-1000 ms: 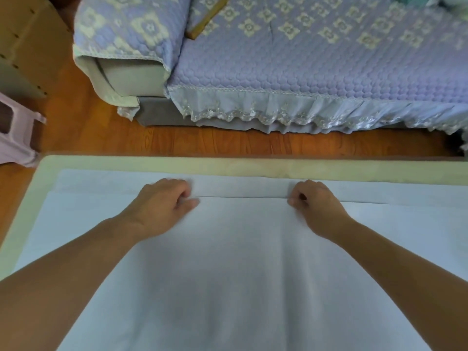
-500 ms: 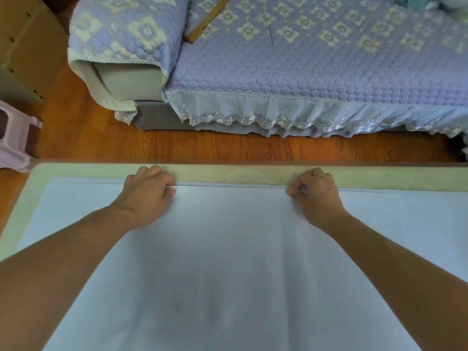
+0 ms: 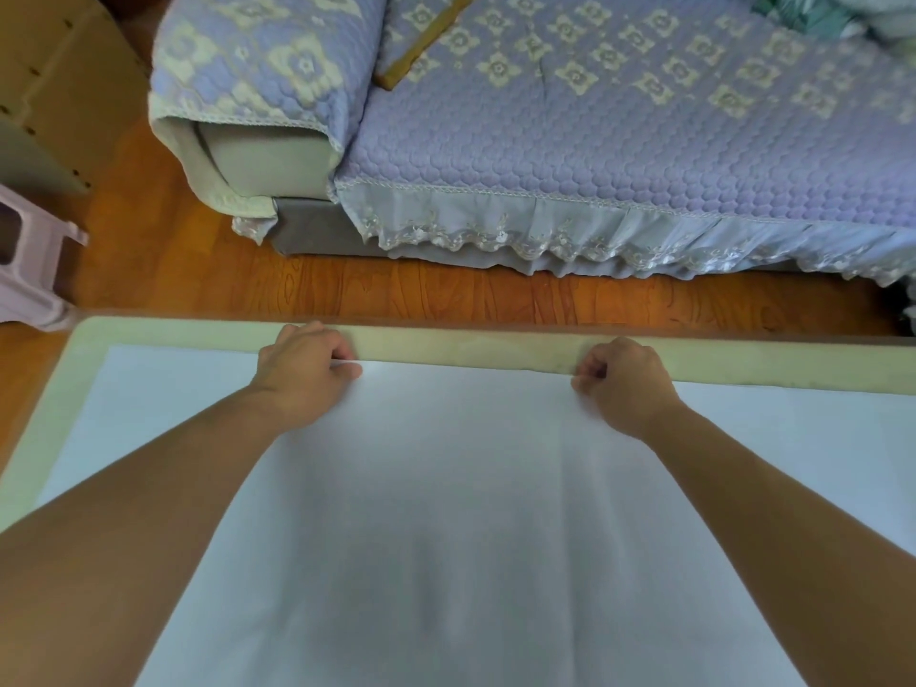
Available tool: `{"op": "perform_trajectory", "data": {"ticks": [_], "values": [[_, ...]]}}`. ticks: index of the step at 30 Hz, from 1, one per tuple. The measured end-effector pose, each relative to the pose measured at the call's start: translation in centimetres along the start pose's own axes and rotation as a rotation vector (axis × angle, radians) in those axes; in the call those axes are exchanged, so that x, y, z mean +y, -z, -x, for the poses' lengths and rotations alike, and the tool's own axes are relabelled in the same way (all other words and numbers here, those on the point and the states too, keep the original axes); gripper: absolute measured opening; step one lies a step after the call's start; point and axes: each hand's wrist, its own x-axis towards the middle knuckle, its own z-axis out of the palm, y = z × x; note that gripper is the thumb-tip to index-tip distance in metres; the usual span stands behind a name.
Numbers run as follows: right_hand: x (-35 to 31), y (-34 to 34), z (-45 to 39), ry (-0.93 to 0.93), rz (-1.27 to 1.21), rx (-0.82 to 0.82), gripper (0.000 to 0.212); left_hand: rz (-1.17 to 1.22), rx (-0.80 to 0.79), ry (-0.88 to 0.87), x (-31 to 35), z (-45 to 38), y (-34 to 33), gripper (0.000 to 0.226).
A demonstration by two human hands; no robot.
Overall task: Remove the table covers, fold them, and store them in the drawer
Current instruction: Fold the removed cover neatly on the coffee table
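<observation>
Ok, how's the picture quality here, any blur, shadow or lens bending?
Head view: sharp on both hands, left hand and right hand; a soft grey shadow falls across the white cover between the arms; the wide lens bows the table edge; no glare.

We are carrying the white cover's [image 3: 461,488] folded edge farther away from us — the left hand [image 3: 302,374] and right hand [image 3: 624,389] pinching it — and the strip of lower layer beyond our fingertips [image 3: 347,350] is disappearing as the edges meet.
</observation>
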Motion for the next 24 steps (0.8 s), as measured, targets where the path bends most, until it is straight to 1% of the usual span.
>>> {"op": "perform_trajectory", "data": {"ticks": [3,5,7,9,11,12,14,17,19,20,22,23,24], "values": [[-0.3,-0.4,0.2,-0.004,0.024,0.049,0.013,-0.038,0.006,-0.020,0.1,0.0,0.0,0.011],[-0.4,-0.6,0.6,0.017,0.041,0.094,0.004,-0.061,0.086,-0.061,0.1,0.7,-0.6,0.010],[-0.7,-1.3,1.6,0.065,0.126,0.146,0.010,-0.075,0.188,-0.125,-0.4,1.9,-1.5,0.024],[-1.8,-2.6,2.9,0.159,0.186,0.203,0.018,-0.152,0.239,-0.190,-1.5,3.2,-1.9,0.038],[-4.0,-4.6,4.4,0.281,0.202,0.187,0.031,-0.276,0.239,-0.233,-3.2,4.1,-1.4,0.042],[-5.5,-5.7,4.9,0.336,0.205,0.159,0.037,-0.322,0.224,-0.226,-4.3,4.4,-0.8,0.044],[-8.5,-7.7,5.6,0.417,0.228,0.110,0.045,-0.364,0.183,-0.142,-6.9,4.6,1.0,0.046],[-12.5,-10.2,5.8,0.524,0.262,0.095,0.048,-0.357,0.120,0.066,-11.2,4.6,3.4,0.051],[-14.5,-11.4,5.9,0.552,0.272,0.077,0.048,-0.298,0.055,0.217,-13.8,4.9,4.4,0.063],[-15.2,-11.9,5.8,0.550,0.279,0.074,0.048,-0.222,0.036,0.302,-14.7,5.1,4.7,0.072],[-15.8,-12.8,5.7,0.531,0.274,0.107,0.045,-0.021,0.082,0.480,-15.3,5.4,4.9,0.095],[-16.0,-13.1,5.8,0.517,0.259,0.136,0.042,0.046,0.125,0.554,-15.1,5.6,4.8,0.102],[-16.0,-13.4,5.9,0.505,0.246,0.165,0.040,0.069,0.164,0.605,-14.8,5.7,4.6,0.104]]}}
